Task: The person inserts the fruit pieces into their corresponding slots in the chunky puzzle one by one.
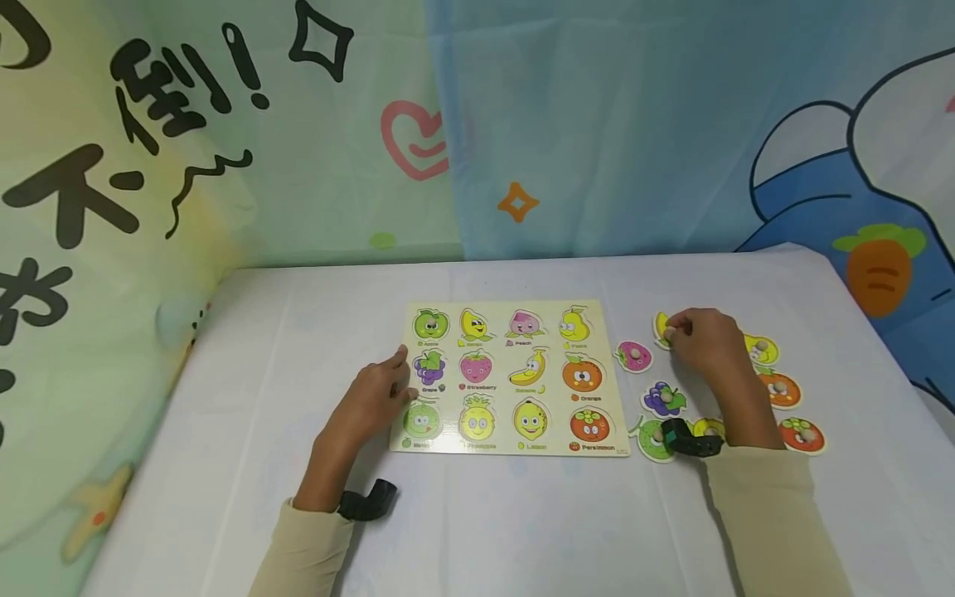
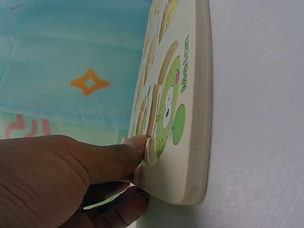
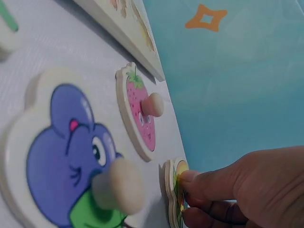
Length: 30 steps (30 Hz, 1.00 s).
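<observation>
Head view: nearest, the left hand (image 1: 373, 398) lies on the white cloth-covered table (image 1: 224, 464), fingers extended against the near-left edge of the flat wooden puzzle board (image 1: 515, 377). Right of the board, among loose knobbed fruit cut-outs, the right hand (image 1: 705, 336) pinches the far yellow piece (image 1: 661, 325).

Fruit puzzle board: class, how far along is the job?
Done: no piece sits in the board; strawberry, grapes and others lie loose to its right. In hand: right hand pinches a yellow piece; left hand steadies the board. Left: every slot.
</observation>
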Each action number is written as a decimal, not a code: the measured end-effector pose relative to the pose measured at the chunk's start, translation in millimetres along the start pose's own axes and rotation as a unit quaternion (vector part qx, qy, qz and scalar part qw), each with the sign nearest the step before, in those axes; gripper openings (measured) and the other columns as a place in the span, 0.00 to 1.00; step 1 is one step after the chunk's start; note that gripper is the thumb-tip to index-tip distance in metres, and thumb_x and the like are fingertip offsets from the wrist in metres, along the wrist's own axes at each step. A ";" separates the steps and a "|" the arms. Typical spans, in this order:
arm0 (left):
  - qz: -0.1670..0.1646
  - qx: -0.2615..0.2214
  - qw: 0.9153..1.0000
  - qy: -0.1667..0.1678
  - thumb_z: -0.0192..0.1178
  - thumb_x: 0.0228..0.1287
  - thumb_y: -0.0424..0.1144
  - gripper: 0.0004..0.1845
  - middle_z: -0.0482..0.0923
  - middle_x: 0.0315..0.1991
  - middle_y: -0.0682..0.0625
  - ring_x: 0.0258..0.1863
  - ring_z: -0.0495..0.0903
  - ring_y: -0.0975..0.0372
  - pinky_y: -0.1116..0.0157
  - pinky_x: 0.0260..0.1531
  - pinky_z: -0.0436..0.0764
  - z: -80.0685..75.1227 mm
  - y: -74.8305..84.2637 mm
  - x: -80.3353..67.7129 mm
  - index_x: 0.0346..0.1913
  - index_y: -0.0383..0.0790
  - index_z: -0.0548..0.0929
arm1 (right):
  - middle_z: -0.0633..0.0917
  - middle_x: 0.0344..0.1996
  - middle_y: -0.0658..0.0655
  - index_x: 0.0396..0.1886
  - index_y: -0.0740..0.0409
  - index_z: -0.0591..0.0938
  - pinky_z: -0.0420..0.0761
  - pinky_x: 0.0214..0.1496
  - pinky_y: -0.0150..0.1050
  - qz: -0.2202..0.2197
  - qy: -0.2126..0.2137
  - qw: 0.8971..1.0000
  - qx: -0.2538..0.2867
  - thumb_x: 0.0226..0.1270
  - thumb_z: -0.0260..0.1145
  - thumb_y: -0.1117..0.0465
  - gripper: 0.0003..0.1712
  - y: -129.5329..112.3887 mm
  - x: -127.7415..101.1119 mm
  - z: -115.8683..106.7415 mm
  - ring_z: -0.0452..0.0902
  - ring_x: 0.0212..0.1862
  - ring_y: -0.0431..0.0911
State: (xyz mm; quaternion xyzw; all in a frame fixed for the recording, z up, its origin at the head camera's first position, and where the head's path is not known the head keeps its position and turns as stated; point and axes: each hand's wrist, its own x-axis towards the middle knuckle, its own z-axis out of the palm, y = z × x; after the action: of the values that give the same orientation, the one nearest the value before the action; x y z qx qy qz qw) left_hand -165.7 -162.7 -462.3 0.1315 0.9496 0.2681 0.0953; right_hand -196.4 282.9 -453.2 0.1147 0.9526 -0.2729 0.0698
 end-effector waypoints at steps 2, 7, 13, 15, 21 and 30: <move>-0.001 0.004 1.000 0.001 0.67 0.63 0.34 0.28 0.61 0.71 0.42 0.67 0.65 0.48 0.58 0.52 0.76 0.8 -0.3 0.3 0.65 0.31 0.73 | 0.77 0.46 0.69 0.54 0.71 0.78 0.70 0.53 0.61 -0.002 0.003 1.000 0.007 0.72 0.58 0.62 0.18 -2.2 -0.6 -0.7 0.67 0.47 0.62; -0.004 0.008 1.000 0.003 0.67 0.62 0.34 0.28 0.61 0.71 0.42 0.67 0.65 0.48 0.57 0.56 0.74 0.9 0.1 0.5 0.65 0.31 0.73 | 0.78 0.47 0.68 0.54 0.68 0.79 0.75 0.47 0.53 -0.001 0.021 0.999 0.030 0.73 0.59 0.59 0.18 -11.7 -3.6 -2.2 0.69 0.47 0.60; -0.002 0.003 1.000 0.003 0.67 0.62 0.34 0.28 0.61 0.71 0.42 0.68 0.65 0.49 0.55 0.59 0.71 -0.6 1.6 -0.3 0.64 0.31 0.74 | 0.82 0.45 0.63 0.53 0.62 0.81 0.75 0.35 0.40 -0.014 0.044 0.997 0.064 0.73 0.60 0.54 0.19 -5.4 8.9 8.4 0.74 0.45 0.55; -0.002 0.000 1.000 0.003 0.67 0.62 0.34 0.28 0.61 0.71 0.42 0.68 0.64 0.49 0.55 0.60 0.70 -0.9 1.9 -0.5 0.64 0.31 0.74 | 0.82 0.45 0.61 0.53 0.59 0.82 0.75 0.37 0.41 -0.029 0.052 0.996 0.072 0.72 0.60 0.50 0.20 7.8 22.5 19.9 0.75 0.46 0.54; -0.004 -0.006 1.000 -0.003 0.67 0.62 0.34 0.29 0.61 0.71 0.42 0.68 0.64 0.49 0.55 0.60 0.70 -0.6 2.2 0.0 0.65 0.31 0.73 | 0.82 0.44 0.53 0.50 0.50 0.83 0.74 0.47 0.50 -0.054 0.083 0.991 0.095 0.71 0.60 0.44 0.19 28.7 51.9 53.1 0.75 0.46 0.50; -0.006 0.000 1.000 -0.002 0.67 0.62 0.34 0.28 0.60 0.71 0.42 0.68 0.63 0.49 0.54 0.60 0.69 -1.2 3.0 -0.2 0.65 0.31 0.73 | 0.83 0.44 0.62 0.53 0.62 0.82 0.75 0.43 0.45 -0.083 0.033 0.984 0.155 0.72 0.62 0.57 0.17 -50.8 5.9 26.8 0.75 0.44 0.54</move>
State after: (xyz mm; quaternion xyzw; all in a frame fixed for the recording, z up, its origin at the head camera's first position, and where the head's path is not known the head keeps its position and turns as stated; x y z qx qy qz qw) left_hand -165.2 -161.0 -459.7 0.1264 0.9502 0.2673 0.0985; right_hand -213.2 227.7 -451.3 0.0537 0.9067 -0.4184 -0.0030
